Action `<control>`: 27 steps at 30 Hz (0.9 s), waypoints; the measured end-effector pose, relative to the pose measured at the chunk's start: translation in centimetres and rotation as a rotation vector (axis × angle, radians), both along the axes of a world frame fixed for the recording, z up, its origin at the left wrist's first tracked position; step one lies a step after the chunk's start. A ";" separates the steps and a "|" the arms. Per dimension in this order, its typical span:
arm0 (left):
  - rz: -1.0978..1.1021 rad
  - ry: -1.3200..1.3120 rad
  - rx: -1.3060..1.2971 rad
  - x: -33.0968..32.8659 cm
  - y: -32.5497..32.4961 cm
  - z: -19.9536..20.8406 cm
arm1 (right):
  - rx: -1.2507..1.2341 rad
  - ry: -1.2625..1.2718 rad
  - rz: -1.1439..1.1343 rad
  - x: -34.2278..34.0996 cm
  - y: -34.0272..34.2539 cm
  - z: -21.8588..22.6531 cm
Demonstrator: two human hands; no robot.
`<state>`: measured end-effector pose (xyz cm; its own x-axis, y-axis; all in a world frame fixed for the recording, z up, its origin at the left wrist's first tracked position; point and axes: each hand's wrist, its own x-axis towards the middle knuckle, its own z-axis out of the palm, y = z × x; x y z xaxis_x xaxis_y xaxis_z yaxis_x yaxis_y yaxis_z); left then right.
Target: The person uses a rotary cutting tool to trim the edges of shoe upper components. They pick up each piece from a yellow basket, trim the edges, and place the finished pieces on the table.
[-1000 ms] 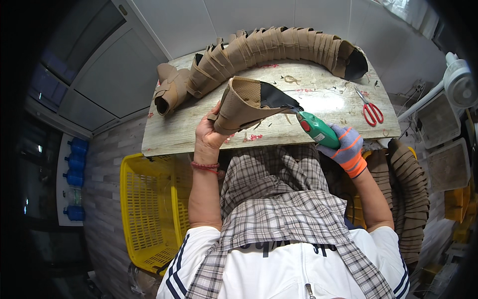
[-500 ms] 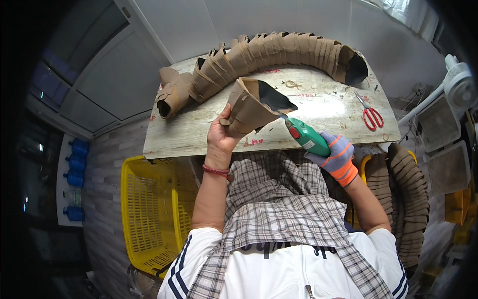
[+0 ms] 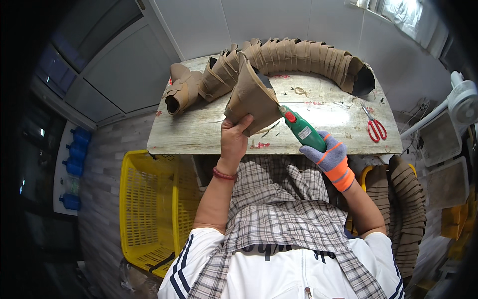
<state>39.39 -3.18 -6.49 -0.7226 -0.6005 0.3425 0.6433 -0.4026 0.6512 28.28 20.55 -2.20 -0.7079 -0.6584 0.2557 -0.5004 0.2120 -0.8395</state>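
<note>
My bare left hand [image 3: 235, 137] pinches the lower edge of a tan boot upper [image 3: 251, 102] with black lining, thumb in front, holding it tilted above the near part of the table. In my right hand [image 3: 331, 158], which wears a grey and orange glove, is a green handheld power tool [image 3: 304, 132] with a red button. Its tip meets the right edge of the upper; the exact contact is too small to make out. Behind them a curved row of nested boot uppers [image 3: 294, 57] lies across the table, with a few loose uppers [image 3: 185, 92] at its left end.
Red-handled scissors [image 3: 377, 130] lie on the right of the pale wooden table [image 3: 184, 132]. A yellow basket [image 3: 124, 199] stands below at left. More stacked uppers [image 3: 411, 199] are at lower right, near a white fan [image 3: 463, 99]. Blue water bottles [image 3: 72, 167] stand far left.
The held upper has turned so that its tan outer side faces me more and less lining shows. The power tool has shifted along its right edge. The view has moved slightly.
</note>
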 end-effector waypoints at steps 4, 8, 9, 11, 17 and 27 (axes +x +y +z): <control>0.074 -0.106 -0.108 -0.3 0.9 -0.4 | -0.013 -0.039 -0.020 0.0 -0.4 0.0; 0.313 -0.312 -0.338 -0.7 2.3 -0.6 | -0.004 -0.048 -0.059 -0.1 -0.8 0.8; 0.364 -0.313 -0.429 -0.7 2.5 -0.8 | -0.001 -0.069 -0.055 -0.2 -0.9 0.9; 0.466 -0.314 -0.610 -0.9 2.9 -0.9 | 0.006 -0.111 -0.047 -0.6 -1.2 1.2; 0.549 -0.378 -1.089 -0.5 2.4 -1.7 | -0.130 -0.421 0.019 -1.3 -1.7 2.5; 0.753 -0.353 -1.483 3.1 -0.5 -4.4 | -0.155 -0.486 0.013 -2.5 -2.7 2.8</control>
<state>42.45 -3.72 -10.88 -0.6066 -0.1559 0.7796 0.1461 0.9420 0.3021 25.75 17.87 0.64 -0.7613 -0.6484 -0.0062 -0.0457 0.0633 -0.9969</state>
